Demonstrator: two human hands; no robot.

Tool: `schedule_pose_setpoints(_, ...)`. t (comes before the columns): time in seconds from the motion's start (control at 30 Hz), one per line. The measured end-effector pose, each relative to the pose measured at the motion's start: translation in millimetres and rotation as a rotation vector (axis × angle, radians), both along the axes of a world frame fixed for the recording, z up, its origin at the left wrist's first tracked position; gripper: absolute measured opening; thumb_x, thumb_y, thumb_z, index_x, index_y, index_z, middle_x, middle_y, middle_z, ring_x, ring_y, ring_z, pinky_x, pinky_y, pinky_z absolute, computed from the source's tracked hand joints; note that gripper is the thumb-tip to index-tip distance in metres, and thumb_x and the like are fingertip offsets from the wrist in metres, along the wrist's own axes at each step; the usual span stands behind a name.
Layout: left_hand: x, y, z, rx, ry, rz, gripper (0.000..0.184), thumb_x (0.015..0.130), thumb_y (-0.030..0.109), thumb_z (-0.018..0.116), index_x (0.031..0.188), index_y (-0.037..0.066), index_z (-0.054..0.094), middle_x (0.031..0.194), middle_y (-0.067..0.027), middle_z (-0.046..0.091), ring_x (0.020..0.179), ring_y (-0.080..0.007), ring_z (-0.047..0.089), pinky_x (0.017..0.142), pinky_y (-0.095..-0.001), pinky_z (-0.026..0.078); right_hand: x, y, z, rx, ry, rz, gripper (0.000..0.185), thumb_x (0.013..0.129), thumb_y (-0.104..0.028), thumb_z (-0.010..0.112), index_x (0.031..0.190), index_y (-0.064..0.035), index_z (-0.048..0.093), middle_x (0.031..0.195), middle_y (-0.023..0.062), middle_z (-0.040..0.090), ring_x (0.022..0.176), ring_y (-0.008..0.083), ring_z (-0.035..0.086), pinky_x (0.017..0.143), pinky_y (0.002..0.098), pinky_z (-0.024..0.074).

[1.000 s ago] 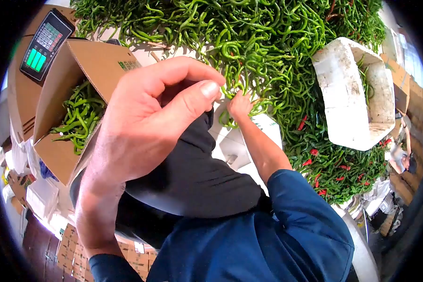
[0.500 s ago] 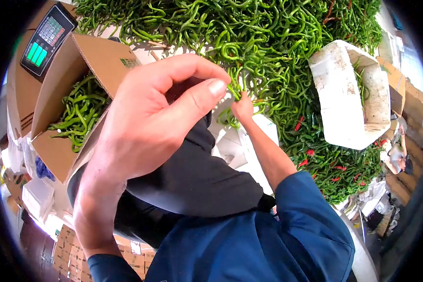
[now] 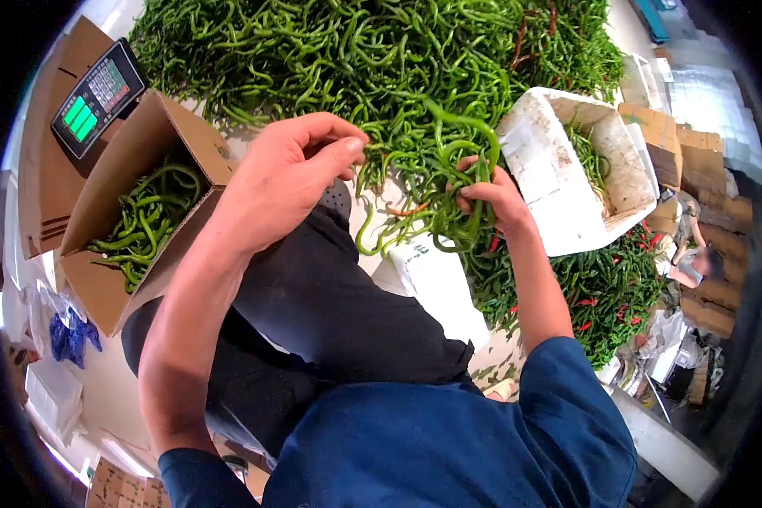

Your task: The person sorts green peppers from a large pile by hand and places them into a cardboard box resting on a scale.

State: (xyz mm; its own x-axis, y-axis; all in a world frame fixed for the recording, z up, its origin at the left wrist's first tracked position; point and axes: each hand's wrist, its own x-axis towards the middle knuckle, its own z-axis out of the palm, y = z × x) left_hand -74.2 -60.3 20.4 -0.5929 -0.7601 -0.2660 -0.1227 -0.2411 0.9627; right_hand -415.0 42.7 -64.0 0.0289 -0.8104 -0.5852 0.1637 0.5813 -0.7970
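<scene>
My right hand (image 3: 495,196) is closed around several long, curly green chili peppers (image 3: 464,224), which stick out above and below the fingers. My left hand (image 3: 292,173) hovers at the near edge of the pepper heap with thumb and index finger pinched together. Whatever lies between those fingertips, if anything, is too small to make out. A large heap of green chili peppers (image 3: 313,63) spreads beyond both hands. To the left stands an open cardboard box (image 3: 114,199) with green chili peppers (image 3: 148,220) in it.
A scale display (image 3: 97,97) stands behind the box. A dirty white foam box (image 3: 550,182) lies tipped on its side at the right, some peppers inside. Darker peppers with red ones (image 3: 584,284) lie below it. Another person (image 3: 694,254) is at the far right.
My right hand has moved right and toward me and shows a bunch of peppers in its grip. My left hand has dropped farther from the camera, still pinched. The view has shifted somewhat.
</scene>
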Motion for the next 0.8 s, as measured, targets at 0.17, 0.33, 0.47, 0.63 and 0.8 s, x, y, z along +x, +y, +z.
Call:
schedule_pose_setpoints(0.17,6.4,6.9,-2.7,-0.014,0.086,0.099,0.022,0.094,0.012,0.065,0.113,0.001,0.067,0.095,-0.0029,0.07,0.086,-0.0087,0.062,0.076,-0.0237,0.049,28.9,-34.6,70.9,-0.145,-0.077,0.082,0.043,0.074,0.0,0.062,0.115,-0.0044,0.052,0.095,0.0194,0.064,0.062,0.0201,0.057,0.058,0.0319,0.0466)
schedule_pose_setpoints(0.33,8.8,11.2,6.8,-0.376,0.072,0.307,0.034,0.087,0.018,0.075,0.116,0.002,0.068,0.104,-0.0077,0.07,0.093,-0.0152,0.064,0.081,-0.0284,0.05,82.2,-69.7,121.7,-0.237,-0.076,0.297,0.042,0.075,-0.001,0.066,0.116,-0.0022,0.056,0.095,0.0159,0.068,0.065,0.0182,0.06,0.061,0.031,0.0476)
schedule_pose_setpoints(0.47,28.2,-1.4,25.5,-0.564,0.123,0.362,0.034,0.088,0.017,0.075,0.117,0.001,0.067,0.119,-0.0069,0.066,0.103,-0.0132,0.059,0.084,-0.0261,0.047,142.2,-93.7,155.1,-0.276,-0.04,0.426,0.04,0.075,0.001,0.066,0.114,-0.0017,0.059,0.097,0.015,0.068,0.066,0.0182,0.061,0.062,0.0303,0.0482)
schedule_pose_setpoints(0.63,93.1,-15.8,58.2,-0.131,0.365,0.438,0.026,0.094,0.012,0.066,0.116,-0.002,0.069,0.102,-0.0062,0.072,0.1,-0.0106,0.061,0.092,-0.0273,0.047,201.4,-138.4,179.7,-0.317,-0.253,0.644,0.048,0.074,-0.007,0.066,0.121,0.001,0.059,0.097,0.0199,0.067,0.066,0.0215,0.061,0.062,0.0316,0.0494)
schedule_pose_setpoints(0.8,168.8,-15.5,61.3,-0.164,0.494,0.532,0.019,0.099,0.016,0.061,0.112,0.003,0.066,0.107,-0.0031,0.069,0.095,-0.0107,0.063,0.087,-0.0285,0.05,269.5,-168.5,199.5,-0.277,-0.367,0.699,0.045,0.081,-0.007,0.056,0.122,0.0082,0.056,0.096,0.0264,0.067,0.062,0.0252,0.061,0.059,0.0336,0.0512)
